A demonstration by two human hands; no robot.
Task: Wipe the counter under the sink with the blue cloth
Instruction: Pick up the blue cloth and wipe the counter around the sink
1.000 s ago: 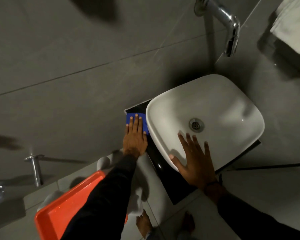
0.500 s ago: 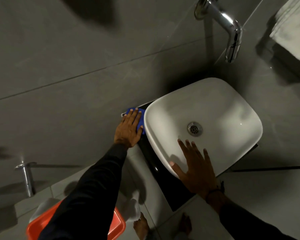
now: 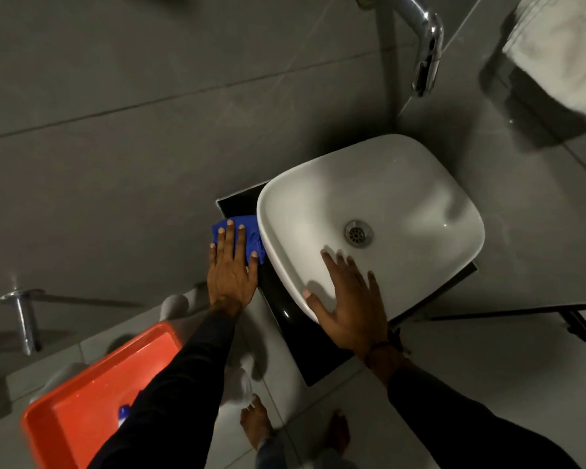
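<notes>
A dim bathroom with large grey wall tiles [image 3: 115,147] and pale floor tiles surrounds a black bench [image 3: 285,319] that carries a white basin sink [image 3: 403,198], which covers most of the top and leaves only a dark strip showing along its left and near edges. A chrome tap [image 3: 427,45] juts from the wall above the basin, and the drain [image 3: 358,233] sits near the bowl's middle. The left hand [image 3: 230,269] lies flat, fingers spread apart, pressing the blue cloth [image 3: 251,235] onto the bench's left strip, the cloth touching the sink's outer wall. The right hand [image 3: 349,302] rests open with fingers splayed on the sink's near rim, clamped on nothing. Both arms wear dark sleeves. Low at the left stands an orange tub [image 3: 82,401] with a small blue-and-white item inside, too small to identify. Bare feet [image 3: 256,421] stand on the floor below. A white towel [image 3: 562,45] hangs at the upper right
</notes>
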